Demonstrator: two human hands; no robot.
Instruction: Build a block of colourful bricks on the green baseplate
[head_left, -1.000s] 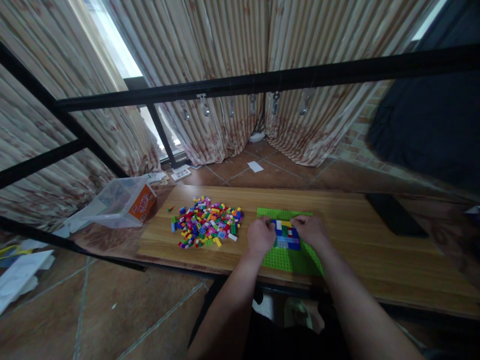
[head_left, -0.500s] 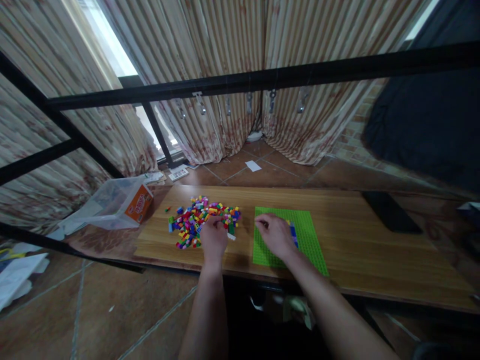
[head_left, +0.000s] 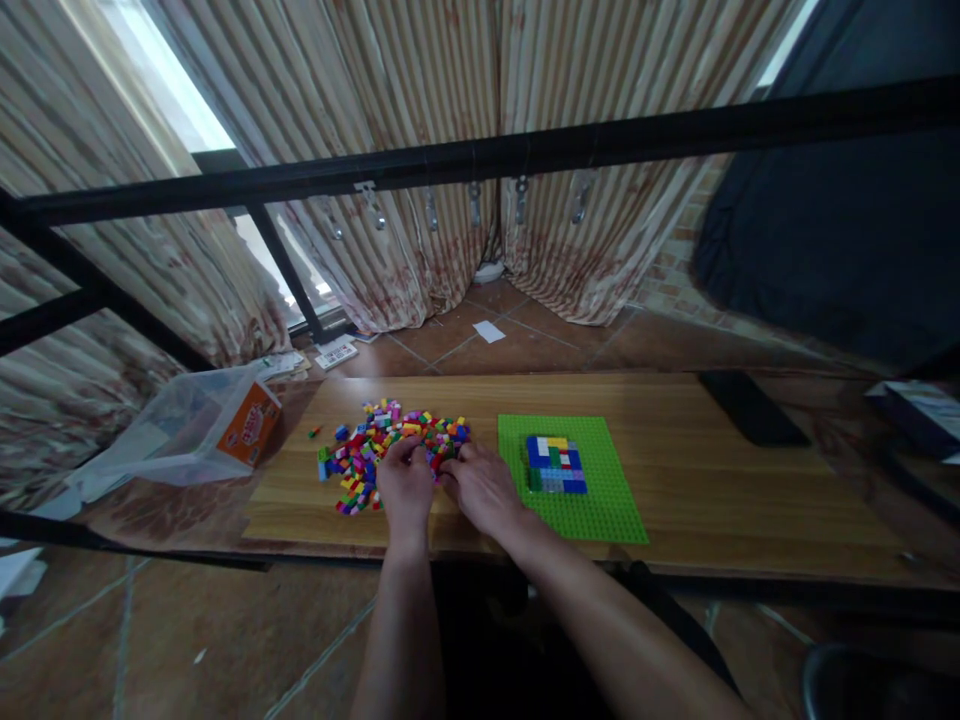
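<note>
A heap of small multicoloured toy bricks [head_left: 360, 445] lies on the left part of the wooden board. Over its near right side is my left hand [head_left: 405, 490], fingers curled and closed; anything they hold is hidden. At the heap's right edge my right hand [head_left: 484, 485] is also closed, thumb and fingertips bent together among the bricks; what is between them is too small to make out. To the right lies a green studded baseplate [head_left: 611, 490]. On it sits a flat block of joined bricks [head_left: 556, 464], mostly blue with white, yellow, green and red pieces.
A clear plastic box [head_left: 180, 425] with an orange label rests on its side left of the wooden board [head_left: 697, 510]. A dark flat phone-like slab [head_left: 752, 408] lies at the right. Beyond the board, a black metal bar [head_left: 450, 155] crosses in front of curtains.
My right hand has moved left from above the green baseplate to the brick heap, uncovering the joined bricks. My left hand stays at the heap. The view has shifted slightly to the right.
</note>
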